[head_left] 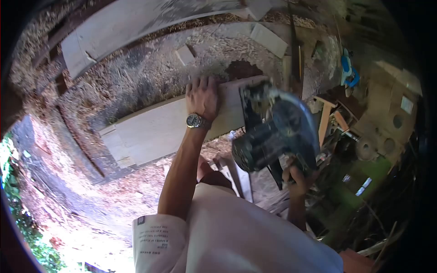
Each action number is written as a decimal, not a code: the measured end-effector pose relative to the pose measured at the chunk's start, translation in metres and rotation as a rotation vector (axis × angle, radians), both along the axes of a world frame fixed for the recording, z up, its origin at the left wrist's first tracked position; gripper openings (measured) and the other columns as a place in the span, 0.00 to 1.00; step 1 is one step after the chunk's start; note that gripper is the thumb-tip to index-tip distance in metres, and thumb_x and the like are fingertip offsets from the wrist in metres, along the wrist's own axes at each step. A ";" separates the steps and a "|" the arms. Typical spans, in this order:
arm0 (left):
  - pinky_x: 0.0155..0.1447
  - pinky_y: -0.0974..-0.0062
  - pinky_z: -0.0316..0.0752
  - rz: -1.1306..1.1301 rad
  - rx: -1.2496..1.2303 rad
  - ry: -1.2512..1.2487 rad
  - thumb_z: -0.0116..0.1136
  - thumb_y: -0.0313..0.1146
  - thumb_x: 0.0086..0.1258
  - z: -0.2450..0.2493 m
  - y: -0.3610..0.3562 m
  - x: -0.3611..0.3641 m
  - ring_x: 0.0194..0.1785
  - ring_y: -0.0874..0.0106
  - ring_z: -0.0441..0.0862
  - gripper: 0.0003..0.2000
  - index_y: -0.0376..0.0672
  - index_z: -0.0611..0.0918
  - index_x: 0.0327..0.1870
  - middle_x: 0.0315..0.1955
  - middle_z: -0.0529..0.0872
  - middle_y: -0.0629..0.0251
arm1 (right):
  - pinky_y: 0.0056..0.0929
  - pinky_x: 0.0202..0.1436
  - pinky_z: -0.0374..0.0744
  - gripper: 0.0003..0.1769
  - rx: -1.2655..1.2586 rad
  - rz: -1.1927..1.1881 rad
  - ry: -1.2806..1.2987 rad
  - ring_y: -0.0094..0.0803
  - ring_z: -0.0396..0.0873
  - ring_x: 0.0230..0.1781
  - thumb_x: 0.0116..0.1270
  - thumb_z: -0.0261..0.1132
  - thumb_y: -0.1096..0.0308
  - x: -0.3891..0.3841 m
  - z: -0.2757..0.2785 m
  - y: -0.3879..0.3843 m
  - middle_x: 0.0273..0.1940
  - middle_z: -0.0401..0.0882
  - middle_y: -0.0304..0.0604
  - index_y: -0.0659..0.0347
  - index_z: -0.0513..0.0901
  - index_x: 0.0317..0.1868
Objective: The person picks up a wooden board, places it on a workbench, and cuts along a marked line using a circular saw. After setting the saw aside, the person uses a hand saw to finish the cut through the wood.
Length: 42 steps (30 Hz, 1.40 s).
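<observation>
A pale wooden plank [154, 129] lies across the work surface in front of me. My left hand [202, 98], with a watch on its wrist, rests flat on it, fingers stretched out over the far edge. At the plank's right end is a dark circular saw [268, 132], somewhat blurred, its base plate over the wood. The blade's contact with the plank is hidden. Low on the right, my right hand [297, 177] is closed around the saw's rear handle; the trigger finger cannot be made out.
Wood shavings surround several offcuts, including a small block [185, 55] and a larger piece [268, 40]. A long board [114, 34] lies beyond. A blue tool [348, 70] is at the right, above a wooden frame [326, 116] and clutter. Narrow boards [232, 175] lie near my legs.
</observation>
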State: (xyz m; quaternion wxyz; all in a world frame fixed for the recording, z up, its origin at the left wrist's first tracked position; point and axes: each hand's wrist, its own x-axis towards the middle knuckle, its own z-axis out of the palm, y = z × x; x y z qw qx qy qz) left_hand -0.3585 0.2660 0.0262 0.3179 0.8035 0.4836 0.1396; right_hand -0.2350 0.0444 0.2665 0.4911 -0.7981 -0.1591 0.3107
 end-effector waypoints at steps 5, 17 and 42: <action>0.60 0.53 0.72 -0.031 0.011 0.056 0.54 0.31 0.66 0.019 0.002 0.004 0.56 0.52 0.79 0.07 0.43 0.82 0.41 0.46 0.85 0.54 | 0.26 0.18 0.70 0.16 -0.181 -0.178 -0.057 0.24 0.75 0.16 0.52 0.79 0.71 0.025 0.080 -0.120 0.25 0.81 0.39 0.67 0.85 0.40; 0.76 0.43 0.57 -1.222 0.337 0.478 0.77 0.45 0.53 0.045 -0.020 0.187 0.70 0.64 0.73 0.30 0.61 0.79 0.60 0.62 0.80 0.71 | 0.23 0.15 0.63 0.10 -0.098 -0.478 -0.236 0.22 0.71 0.12 0.59 0.75 0.71 0.141 0.128 -0.301 0.22 0.79 0.37 0.66 0.83 0.36; 0.77 0.28 0.45 -0.326 -0.080 0.574 0.83 0.50 0.43 0.088 -0.183 0.004 0.85 0.59 0.42 0.63 0.64 0.52 0.82 0.83 0.46 0.66 | 0.24 0.18 0.65 0.16 -0.207 -0.439 -0.195 0.22 0.70 0.15 0.62 0.73 0.68 0.303 0.108 -0.415 0.32 0.83 0.38 0.67 0.85 0.48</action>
